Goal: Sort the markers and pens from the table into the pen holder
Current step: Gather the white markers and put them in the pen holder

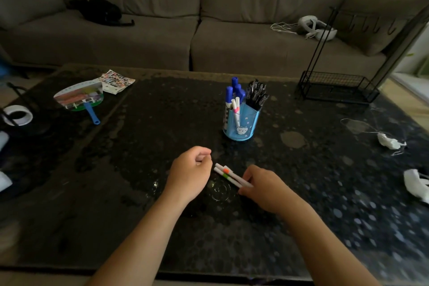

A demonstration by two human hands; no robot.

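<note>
Markers (228, 174), 2 white w/ orange & green bands, pinched in right hand (264, 188), tips pointing 10 o'clock, just beside left hand (190, 172), curled, holding nothing. At 12 o'clock, pen holder (242, 123) on surface (139, 146).

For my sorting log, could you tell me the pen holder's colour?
The pen holder is light blue, best in head view.

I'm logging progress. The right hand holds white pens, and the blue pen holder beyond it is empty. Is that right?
Not quite. The head view shows the pen holder is not empty: it holds blue markers, black pens and pink-banded pens. The right hand does hold white pens.
</note>
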